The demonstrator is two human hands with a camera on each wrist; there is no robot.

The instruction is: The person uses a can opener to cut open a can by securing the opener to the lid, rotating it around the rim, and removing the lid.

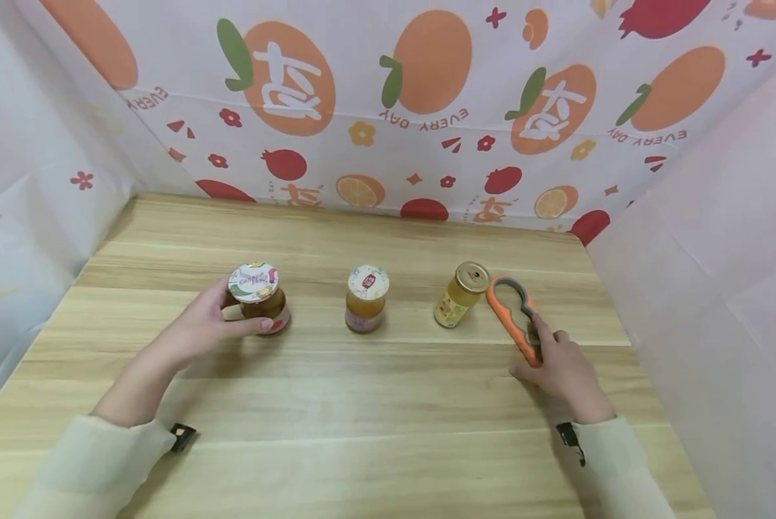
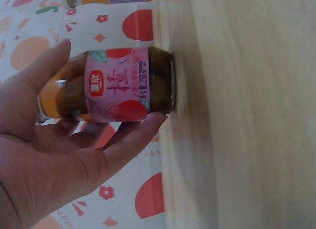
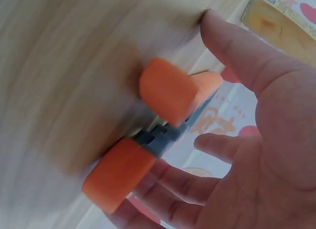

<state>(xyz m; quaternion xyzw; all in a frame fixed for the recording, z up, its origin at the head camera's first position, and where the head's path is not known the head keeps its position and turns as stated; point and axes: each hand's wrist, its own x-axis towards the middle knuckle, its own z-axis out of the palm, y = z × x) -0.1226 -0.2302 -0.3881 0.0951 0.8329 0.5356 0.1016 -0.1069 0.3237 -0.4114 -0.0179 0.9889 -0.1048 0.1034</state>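
Observation:
My left hand [image 1: 209,321] reaches around a glass jar [image 1: 265,310] with a patterned white lid, the thumb across its front and the other fingers at its side and back. In the left wrist view the jar's pink label [image 2: 118,83] faces the camera and dark round pieces show inside. My right hand [image 1: 563,364] is at the near end of an orange and grey jar opener [image 1: 511,321]. Its index finger lies along the opener's right side; the thumb is spread apart, its tip down at the table. In the right wrist view, fingers [image 3: 182,184] pass behind the opener.
A jar with a floral white lid [image 1: 367,299] stands mid-table. Right of it is a taller, slim jar with a gold lid [image 1: 462,294], close beside the opener. The wood-grain table [image 1: 362,418] meets fruit-print cloth [image 1: 362,86] at the back and cloth at both sides.

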